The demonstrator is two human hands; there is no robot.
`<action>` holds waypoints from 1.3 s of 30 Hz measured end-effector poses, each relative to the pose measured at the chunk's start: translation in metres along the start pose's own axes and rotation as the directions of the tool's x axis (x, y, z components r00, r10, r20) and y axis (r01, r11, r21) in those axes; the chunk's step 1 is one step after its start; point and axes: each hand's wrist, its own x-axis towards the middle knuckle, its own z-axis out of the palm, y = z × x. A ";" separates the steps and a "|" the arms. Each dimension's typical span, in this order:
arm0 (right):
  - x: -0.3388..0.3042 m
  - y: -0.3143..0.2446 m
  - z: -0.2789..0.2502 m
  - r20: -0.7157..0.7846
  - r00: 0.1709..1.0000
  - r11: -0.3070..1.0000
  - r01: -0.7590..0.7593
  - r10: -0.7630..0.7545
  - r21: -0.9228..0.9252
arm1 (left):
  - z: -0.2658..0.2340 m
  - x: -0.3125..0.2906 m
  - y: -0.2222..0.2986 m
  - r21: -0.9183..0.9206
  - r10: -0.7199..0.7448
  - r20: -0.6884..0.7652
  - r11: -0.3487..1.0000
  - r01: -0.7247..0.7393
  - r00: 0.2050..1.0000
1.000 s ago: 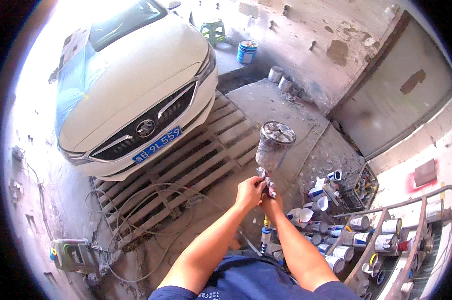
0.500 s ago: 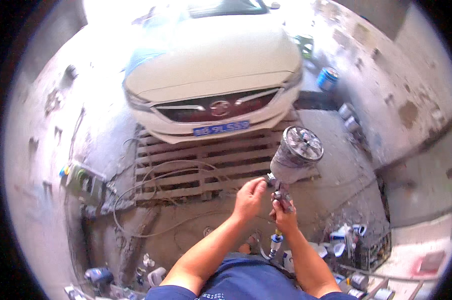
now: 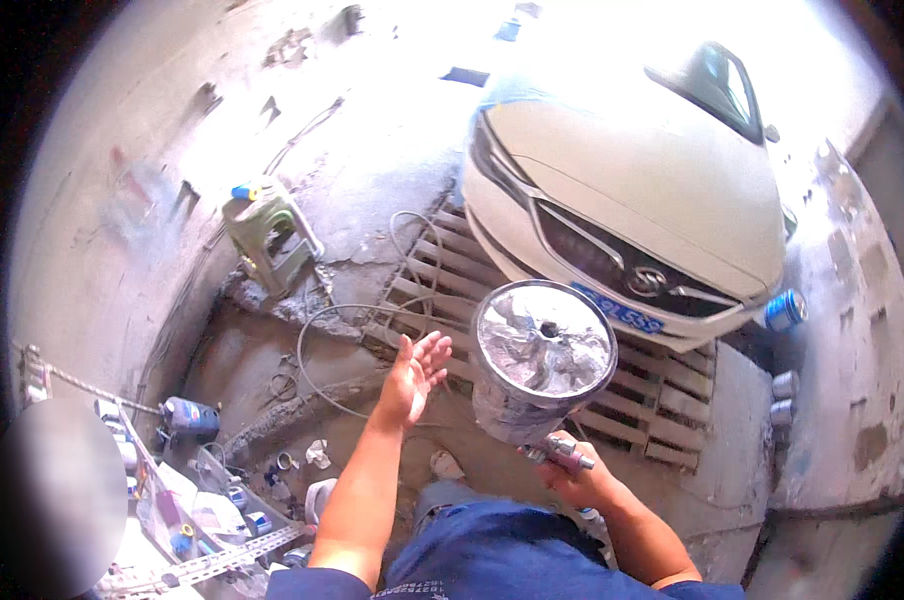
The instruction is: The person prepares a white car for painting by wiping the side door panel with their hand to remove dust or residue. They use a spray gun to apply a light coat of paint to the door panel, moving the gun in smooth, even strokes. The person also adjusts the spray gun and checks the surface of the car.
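The spray gun point(image 3: 569, 456) carries a lidded cup point(image 3: 512, 408), its contents hidden.

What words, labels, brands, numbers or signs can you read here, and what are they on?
I won't copy writing, only say where it stands:
Blue plate on the white car: pale characters, partly hidden behind the cup.
Grille emblem: no readable words.
Navy shirt: small pale print.
Blue bucket: marking too blurred.
Blue container at lower left: label too blurred to read.

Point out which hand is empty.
The left hand, open and bare-palmed, left of the paint-smeared cup; the right hand instead holds the spray gun.
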 end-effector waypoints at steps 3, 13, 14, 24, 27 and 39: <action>0.050 -0.033 0.018 0.006 0.984 0.984 0.176 -0.176 0.016 | -0.047 -0.005 0.038 -0.029 0.005 -0.081 1.000 -0.008 0.997; 0.208 -0.101 0.017 0.225 0.974 0.991 0.010 -0.040 0.133 | -0.146 0.032 0.138 -0.093 0.172 -0.264 0.975 -0.203 0.949; 0.229 -0.103 0.017 0.200 0.971 0.984 0.104 -0.132 0.143 | -0.158 0.041 0.147 -0.095 0.177 -0.282 0.973 -0.211 0.943; 0.480 -0.093 -0.011 0.207 0.958 0.942 0.127 -0.198 0.312 | -0.260 0.235 0.237 -0.142 0.145 -0.358 0.968 -0.208 0.922; 0.550 -0.130 -0.039 0.185 0.961 0.945 0.147 -0.207 0.292 | -0.274 0.304 0.281 -0.133 0.151 -0.362 0.968 -0.211 0.920; 0.732 -0.229 -0.125 0.055 0.987 0.943 0.127 -0.150 0.307 | -0.305 0.496 0.446 -0.120 0.134 -0.228 0.979 -0.164 0.964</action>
